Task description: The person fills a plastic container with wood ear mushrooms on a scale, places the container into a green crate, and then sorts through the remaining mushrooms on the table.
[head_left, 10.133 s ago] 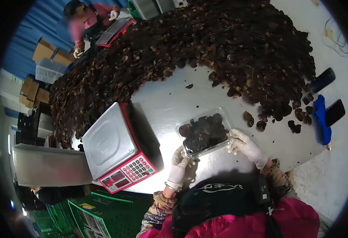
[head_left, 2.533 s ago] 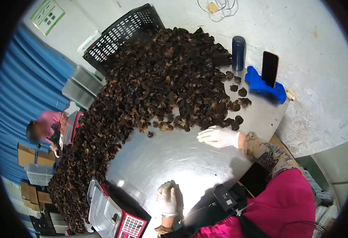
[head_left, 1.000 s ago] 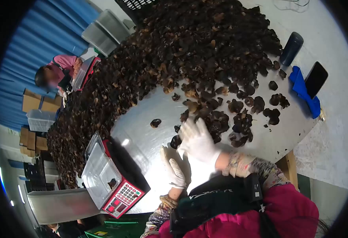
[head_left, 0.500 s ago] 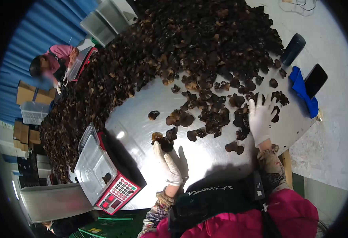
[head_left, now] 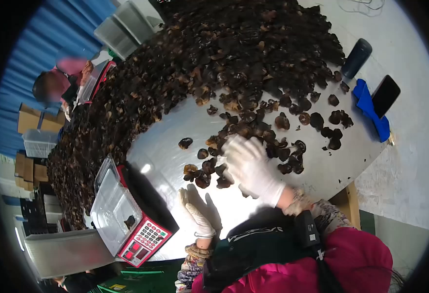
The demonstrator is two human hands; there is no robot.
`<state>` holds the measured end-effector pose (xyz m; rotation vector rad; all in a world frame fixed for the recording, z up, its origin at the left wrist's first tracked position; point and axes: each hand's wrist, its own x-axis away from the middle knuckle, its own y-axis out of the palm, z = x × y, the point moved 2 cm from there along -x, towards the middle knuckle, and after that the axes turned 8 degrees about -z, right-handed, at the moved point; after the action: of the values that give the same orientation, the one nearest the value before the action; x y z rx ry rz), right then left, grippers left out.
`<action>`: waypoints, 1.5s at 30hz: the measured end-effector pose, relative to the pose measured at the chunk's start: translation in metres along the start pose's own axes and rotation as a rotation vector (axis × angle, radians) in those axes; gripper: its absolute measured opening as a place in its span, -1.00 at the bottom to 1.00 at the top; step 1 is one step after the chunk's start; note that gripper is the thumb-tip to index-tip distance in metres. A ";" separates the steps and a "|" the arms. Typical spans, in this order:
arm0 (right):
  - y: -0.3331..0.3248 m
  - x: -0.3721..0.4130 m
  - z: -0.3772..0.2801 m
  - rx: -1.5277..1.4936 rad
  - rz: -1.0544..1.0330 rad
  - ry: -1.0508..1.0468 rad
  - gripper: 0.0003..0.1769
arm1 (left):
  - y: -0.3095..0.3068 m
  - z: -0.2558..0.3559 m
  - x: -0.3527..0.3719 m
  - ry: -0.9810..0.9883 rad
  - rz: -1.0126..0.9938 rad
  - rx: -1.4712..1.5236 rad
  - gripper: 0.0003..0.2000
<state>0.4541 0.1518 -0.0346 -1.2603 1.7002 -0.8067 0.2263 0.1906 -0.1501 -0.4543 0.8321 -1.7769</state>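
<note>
Dark wood ear mushrooms (head_left: 204, 178) lie in a loose scatter on the shiny metal tabletop (head_left: 165, 141). My gloved right hand (head_left: 253, 168) reaches over the middle of this scatter, fingers stretched out and slightly blurred. It covers some of the pieces, and what lies under the palm is hidden. Just below the small group at the near left is my gloved left hand (head_left: 197, 215), its fingers extended and nothing visible in it. A red digital scale (head_left: 143, 241) stands left of that hand, carrying a clear plastic tub (head_left: 112, 210) with a dark piece inside.
A big mushroom heap (head_left: 234, 53) spreads across the far side and left. On the right are a dark bottle (head_left: 357, 58), a blue cloth (head_left: 370, 110) and a phone (head_left: 386, 96). Another person (head_left: 70, 80) works at the far left beside a second scale (head_left: 97, 83).
My right hand has swept left from the right edge of the scatter to its middle, and pieces there have shifted. My left hand has drawn back slightly from the near-left pieces.
</note>
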 end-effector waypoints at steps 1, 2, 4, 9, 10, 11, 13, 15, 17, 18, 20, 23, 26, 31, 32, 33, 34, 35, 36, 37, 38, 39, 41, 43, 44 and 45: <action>-0.001 -0.003 0.024 0.156 0.049 0.242 -0.56 | -0.004 0.006 0.000 0.003 -0.012 0.057 -0.46; -0.012 -0.009 0.047 0.254 0.138 0.461 -0.47 | -0.009 0.011 -0.001 0.005 -0.024 0.114 -0.46; 0.016 -0.013 0.074 0.307 -0.006 0.622 -0.29 | -0.020 0.052 -0.004 -0.108 0.024 1.191 -0.46; 0.062 0.003 -0.054 0.126 -0.191 0.069 -0.28 | -0.020 0.051 -0.006 -0.062 0.027 1.188 -0.44; 0.064 0.011 -0.075 0.041 -0.226 -0.062 -0.35 | -0.026 0.048 -0.005 -0.032 0.026 1.030 -0.43; 0.059 0.014 -0.081 -0.011 -0.267 -0.177 -0.43 | -0.032 0.044 -0.005 -0.005 0.028 0.868 -0.42; 0.058 0.009 -0.067 0.029 -0.157 -0.228 -0.47 | -0.032 0.040 -0.004 -0.014 0.046 0.802 -0.40; 0.041 -0.012 -0.034 0.103 -0.059 -0.117 -0.49 | -0.018 0.055 -0.007 0.005 0.055 1.365 -0.40; 0.015 -0.042 0.014 0.212 -0.001 0.097 -0.48 | -0.017 0.052 -0.009 0.093 0.044 1.221 -0.40; 0.011 -0.058 0.040 0.279 0.070 0.225 -0.47 | -0.016 0.053 -0.009 0.062 0.045 1.256 -0.39; 0.017 -0.079 0.094 0.343 0.158 0.426 -0.44 | -0.019 0.053 -0.007 0.036 0.053 1.291 -0.39; 0.027 -0.085 0.082 0.250 -0.090 0.481 -0.33 | -0.042 0.060 -0.007 0.270 0.040 0.319 -0.41; 0.055 -0.051 0.004 0.295 -0.296 0.117 -0.29 | -0.051 0.083 -0.009 0.375 -0.216 -0.110 -0.46; 0.046 -0.018 -0.052 -0.208 -0.339 -0.315 -0.47 | -0.063 0.056 0.006 0.277 0.069 0.018 -0.76; 0.040 -0.029 -0.041 -0.234 -0.176 -0.283 -0.51 | -0.069 0.053 0.007 0.256 0.136 0.095 -0.78; 0.037 -0.044 -0.025 -0.207 -0.067 -0.223 -0.52 | -0.077 0.054 0.010 0.166 0.143 0.120 -0.82; 0.026 -0.064 -0.008 -0.119 0.020 -0.125 -0.52 | -0.082 0.050 0.012 0.132 0.183 0.094 -0.85; 0.016 -0.083 0.010 -0.039 0.097 -0.019 -0.52 | -0.087 0.044 0.016 0.098 0.225 0.070 -0.88; 0.016 -0.101 0.029 0.116 0.202 0.089 -0.51 | -0.086 0.025 0.022 0.129 0.219 0.112 -0.80; 0.024 -0.117 0.050 0.204 0.233 0.215 -0.48 | -0.083 0.027 0.023 0.127 0.224 0.115 -0.80; 0.041 -0.128 0.067 0.198 0.177 0.305 -0.45 | -0.077 0.032 0.023 0.117 0.239 0.255 -0.72; 0.053 -0.133 0.076 0.191 0.121 0.397 -0.42 | -0.076 0.036 0.023 0.110 0.251 0.395 -0.63; 0.054 -0.123 0.029 0.246 -0.198 0.258 -0.35 | -0.080 0.041 0.022 0.173 -0.012 0.012 -0.34; 0.081 -0.093 -0.025 0.263 -0.241 0.004 -0.33 | -0.074 0.063 0.015 0.214 -0.129 -0.062 -0.30; 0.089 -0.074 -0.051 0.207 -0.255 -0.110 -0.37 | -0.069 0.062 0.016 0.192 -0.164 -0.113 -0.33; 0.084 -0.056 -0.070 0.119 -0.319 -0.210 -0.41 | -0.061 0.050 0.019 0.202 -0.123 -0.050 -0.40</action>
<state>0.3638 0.2303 -0.0633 -1.4978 1.2841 -0.9101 0.2115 0.1689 -0.0733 -0.3694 1.0100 -1.9417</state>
